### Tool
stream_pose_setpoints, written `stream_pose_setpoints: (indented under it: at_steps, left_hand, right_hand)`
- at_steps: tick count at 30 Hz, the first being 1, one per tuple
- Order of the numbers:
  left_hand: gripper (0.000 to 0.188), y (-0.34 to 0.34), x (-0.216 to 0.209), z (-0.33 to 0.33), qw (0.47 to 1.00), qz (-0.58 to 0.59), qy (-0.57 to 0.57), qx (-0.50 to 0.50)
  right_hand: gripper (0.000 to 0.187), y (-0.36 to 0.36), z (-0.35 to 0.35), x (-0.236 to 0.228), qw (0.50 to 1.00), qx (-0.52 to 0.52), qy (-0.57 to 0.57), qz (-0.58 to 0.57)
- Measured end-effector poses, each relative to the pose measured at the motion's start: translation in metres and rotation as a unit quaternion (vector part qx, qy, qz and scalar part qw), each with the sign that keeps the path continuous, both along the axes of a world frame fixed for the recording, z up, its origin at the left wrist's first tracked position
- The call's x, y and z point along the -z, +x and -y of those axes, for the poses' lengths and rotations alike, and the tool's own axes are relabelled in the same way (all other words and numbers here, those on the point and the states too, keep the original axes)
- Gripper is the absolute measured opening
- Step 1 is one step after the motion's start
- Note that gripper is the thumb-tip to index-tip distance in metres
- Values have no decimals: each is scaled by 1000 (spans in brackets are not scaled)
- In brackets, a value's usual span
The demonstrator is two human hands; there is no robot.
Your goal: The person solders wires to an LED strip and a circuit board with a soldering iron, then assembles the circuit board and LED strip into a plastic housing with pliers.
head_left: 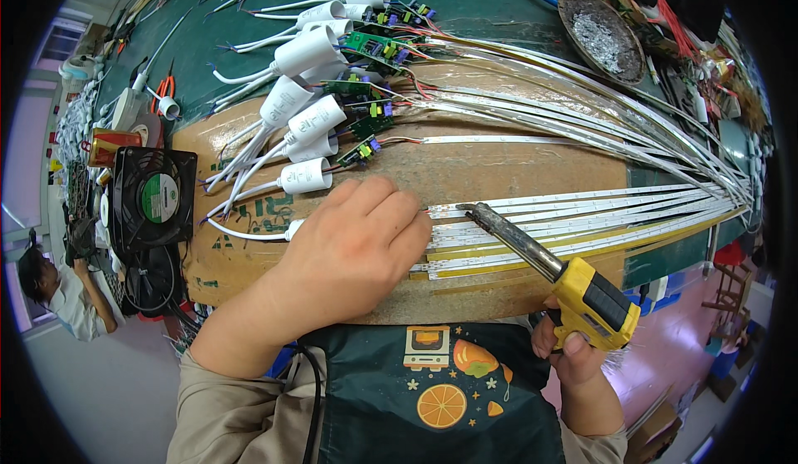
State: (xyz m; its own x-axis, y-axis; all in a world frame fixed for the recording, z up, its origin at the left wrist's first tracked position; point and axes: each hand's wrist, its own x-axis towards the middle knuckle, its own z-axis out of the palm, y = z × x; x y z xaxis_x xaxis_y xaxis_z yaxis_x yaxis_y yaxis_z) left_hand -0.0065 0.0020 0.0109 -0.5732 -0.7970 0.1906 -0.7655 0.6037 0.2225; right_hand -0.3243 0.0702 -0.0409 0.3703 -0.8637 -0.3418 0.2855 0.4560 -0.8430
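My left hand (353,244) is closed in a pinch above the cardboard. Its fingertips and whatever they grip are hidden under the knuckles. The end of a white plastic cap (293,229) with a white cable peeks out beside it. In my right hand (569,346) is a yellow and black soldering gun (592,299), pointing up and left. Its dark tip hovers over or touches a bundle of white LED strips (532,224); I cannot tell which. One LED strip (499,140) farther back is wired to a small green circuit board (360,152) by a white cap (306,176).
Several white caps (306,51) with cables and green boards (374,46) lie across the cardboard (515,165). A black fan (155,196) stands left. At the back right sits a round metal dish (600,33) of silvery bits. Another person (79,293) is at far left.
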Motion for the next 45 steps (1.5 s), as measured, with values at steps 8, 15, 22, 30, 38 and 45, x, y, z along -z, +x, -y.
stream_pose_setpoints:
  at_steps: [8, 15, 22, 30, 38, 45]
  left_hand:
    - [16, 2, 2, 7, 998, -26, 57, -27]
    - [16, -1, 2, 8, 985, -130, 91, -66]
    - [13, -6, 3, 14, 987, -61, 116, -94]
    - [11, -3, 1, 19, 992, -41, 102, -67]
    - [7, -4, -5, 26, 992, -13, 119, -43]
    - [7, -7, -12, 30, 991, 19, 133, -30]
  right_hand:
    - [62, 0, 0, 1, 1000, -1, -8, -11]
    - [68, 17, 3, -13, 996, 50, 19, -71]
    - [69, 19, 4, -15, 996, 56, 19, -73]
    - [61, -1, 0, 0, 1000, -5, -11, -8]
    - [59, 3, 5, -6, 999, -40, -34, -9]
    - [56, 16, 2, -12, 997, -62, -32, -23]
